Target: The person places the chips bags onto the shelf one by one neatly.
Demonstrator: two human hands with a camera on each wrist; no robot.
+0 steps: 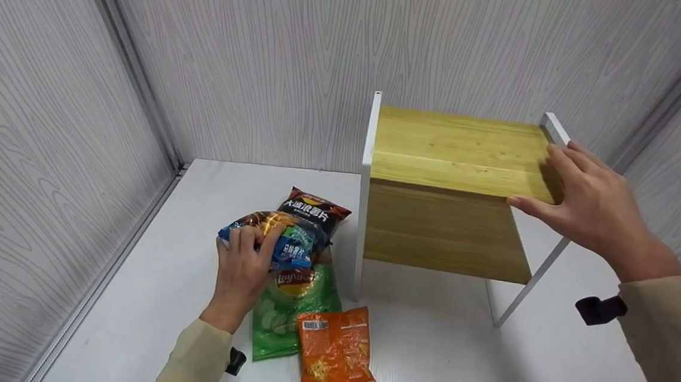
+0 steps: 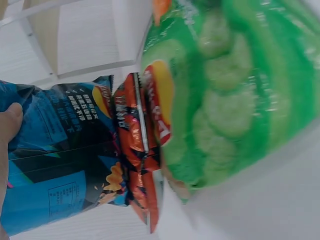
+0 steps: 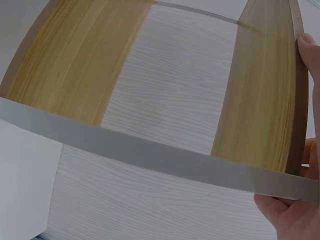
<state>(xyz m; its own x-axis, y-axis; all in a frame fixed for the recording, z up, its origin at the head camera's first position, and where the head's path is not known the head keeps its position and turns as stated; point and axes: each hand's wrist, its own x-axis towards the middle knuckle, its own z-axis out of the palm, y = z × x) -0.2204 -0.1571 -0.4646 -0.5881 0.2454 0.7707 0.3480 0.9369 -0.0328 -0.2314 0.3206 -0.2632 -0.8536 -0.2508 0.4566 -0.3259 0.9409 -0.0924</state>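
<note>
My left hand [image 1: 245, 262] grips a blue chip bag [image 1: 294, 251], holding it above other bags. In the left wrist view the thumb presses the dark blue bag [image 2: 60, 155]. Beneath it lie a black chip bag [image 1: 315, 210] and a green chip bag [image 1: 299, 308]. An orange snack bag [image 1: 338, 355] overlaps the green one's lower right edge. My right hand [image 1: 594, 203] holds the near right corner of a small wooden shelf [image 1: 457, 154] with white side frames. In the right wrist view, its thumb lies along the board's edge [image 3: 299, 90] and fingers show around the grey rail [image 3: 150, 152].
The shelf stands on a white table [image 1: 425, 353], right of the bags. Its left white post [image 1: 362, 228] is close beside the green and black bags. Pale wood-grain panels [image 1: 277, 67] enclose the back and both sides.
</note>
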